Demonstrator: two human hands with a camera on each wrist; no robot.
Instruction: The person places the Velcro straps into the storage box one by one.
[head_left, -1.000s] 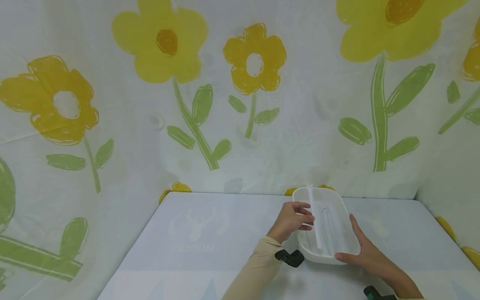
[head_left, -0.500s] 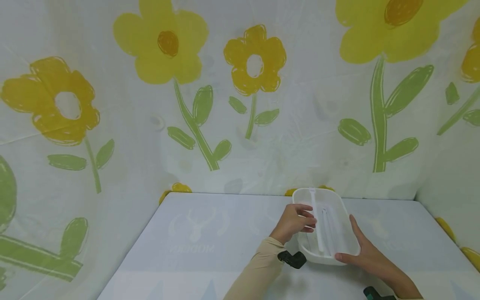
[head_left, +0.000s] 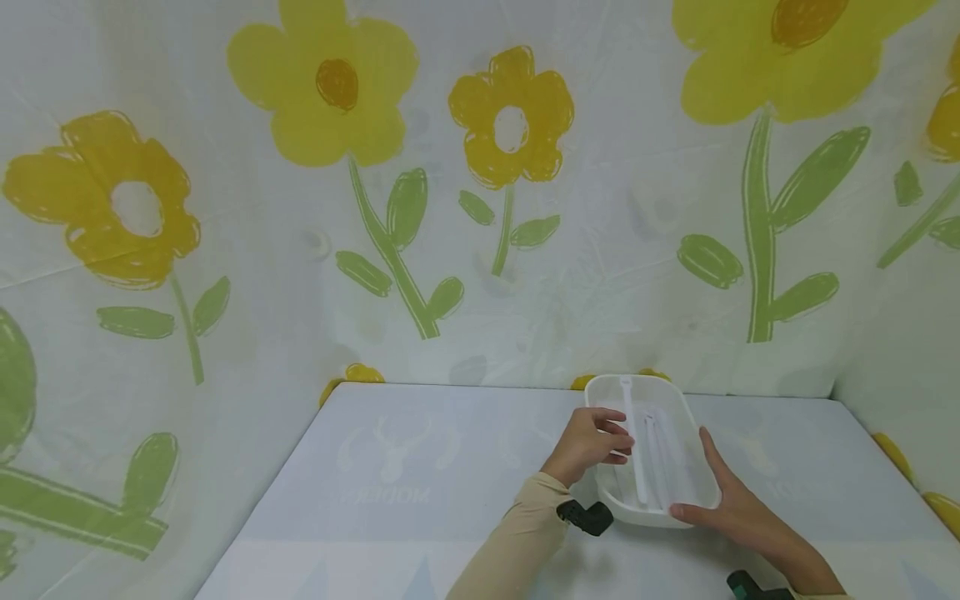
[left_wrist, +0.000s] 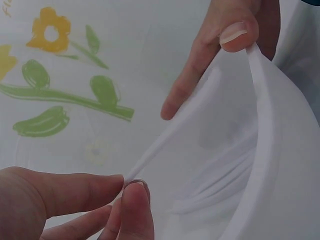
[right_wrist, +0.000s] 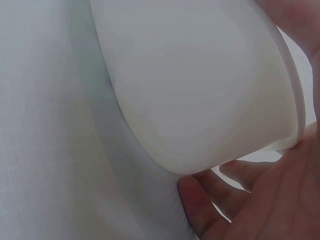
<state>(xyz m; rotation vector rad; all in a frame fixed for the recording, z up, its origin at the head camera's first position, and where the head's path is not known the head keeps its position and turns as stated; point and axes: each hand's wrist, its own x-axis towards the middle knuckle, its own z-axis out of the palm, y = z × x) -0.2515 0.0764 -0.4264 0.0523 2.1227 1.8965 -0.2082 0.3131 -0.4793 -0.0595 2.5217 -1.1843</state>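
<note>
A white rounded plastic box [head_left: 660, 520] is tipped toward me above the table in the head view. My right hand [head_left: 731, 504] grips its near right corner, thumb over the rim and fingers underneath, as the right wrist view also shows. My left hand [head_left: 588, 442] pinches a long, thin white strip [head_left: 639, 475] between thumb and index finger. Lengthwise along the box's left part, that strip's far end lies near the back rim. Several slender whitish pieces [left_wrist: 220, 180] lie inside, to the strip's right in the head view; their kind is unclear.
The pale table [head_left: 420, 508] extends left of the box, its back edge close to a flower-printed curtain [head_left: 592, 275]. More curtain [head_left: 907, 350] hangs on the right side. Dark wrist devices [head_left: 585, 517] are worn on both wrists.
The strip's far end, formerly sticking up past the back rim, has come down into the box. My left hand moved slightly right and down. My right hand and the box stayed put.
</note>
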